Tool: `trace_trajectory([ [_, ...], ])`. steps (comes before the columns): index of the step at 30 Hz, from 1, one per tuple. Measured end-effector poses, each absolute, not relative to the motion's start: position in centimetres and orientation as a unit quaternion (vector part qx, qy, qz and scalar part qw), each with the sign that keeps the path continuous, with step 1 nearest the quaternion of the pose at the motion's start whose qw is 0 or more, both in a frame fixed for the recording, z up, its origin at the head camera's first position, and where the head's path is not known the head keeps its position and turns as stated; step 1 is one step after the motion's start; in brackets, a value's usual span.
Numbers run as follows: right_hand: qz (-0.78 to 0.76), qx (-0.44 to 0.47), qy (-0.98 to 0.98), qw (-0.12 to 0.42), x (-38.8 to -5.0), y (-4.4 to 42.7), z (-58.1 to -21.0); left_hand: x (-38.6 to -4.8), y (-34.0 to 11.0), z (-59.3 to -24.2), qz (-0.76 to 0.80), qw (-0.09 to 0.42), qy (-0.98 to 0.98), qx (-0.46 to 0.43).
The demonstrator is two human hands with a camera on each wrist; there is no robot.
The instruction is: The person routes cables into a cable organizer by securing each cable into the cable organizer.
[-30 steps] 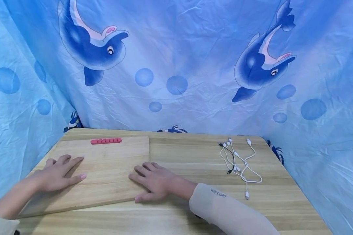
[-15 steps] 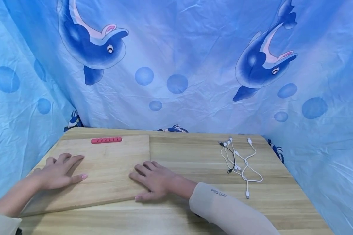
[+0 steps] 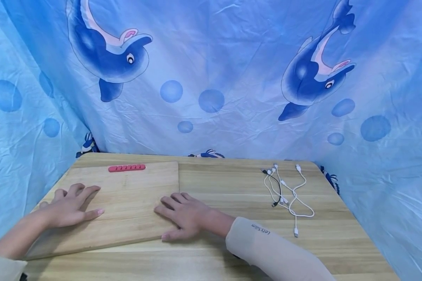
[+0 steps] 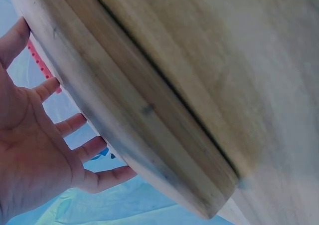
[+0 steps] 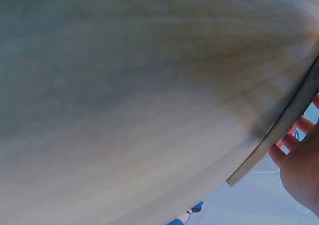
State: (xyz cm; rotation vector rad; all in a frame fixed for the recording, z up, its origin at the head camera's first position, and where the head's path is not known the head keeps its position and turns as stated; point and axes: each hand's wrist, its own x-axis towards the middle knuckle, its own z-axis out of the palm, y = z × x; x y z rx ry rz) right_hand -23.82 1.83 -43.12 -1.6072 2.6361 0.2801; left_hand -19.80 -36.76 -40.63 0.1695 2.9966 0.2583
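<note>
Board (image 3: 133, 207) partly hidden, sleeves (image 3: 270, 246) cropped (both)

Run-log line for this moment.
left hand: on board; right hand: on board's right edge; red strip: on board; cables: on table, right

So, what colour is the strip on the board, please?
The strip is pinkish red, clearest in the head view.

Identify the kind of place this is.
Probably a makeshift, screened-off tabletop workspace: blue dolphin-print fabric hangs behind and on both sides of a wood-grain table, which bears a wooden board and loose cables. The surroundings beyond the fabric are hidden.
</note>
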Motion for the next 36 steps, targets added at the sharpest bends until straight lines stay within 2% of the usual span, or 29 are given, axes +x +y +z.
trace_trajectory([
  [36, 0.079, -0.521, 0.849, 0.039, -24.0, 3.1, -42.9, -20.5, -35.7, -40.5, 0.080, 0.074, 0.992, 0.069],
])
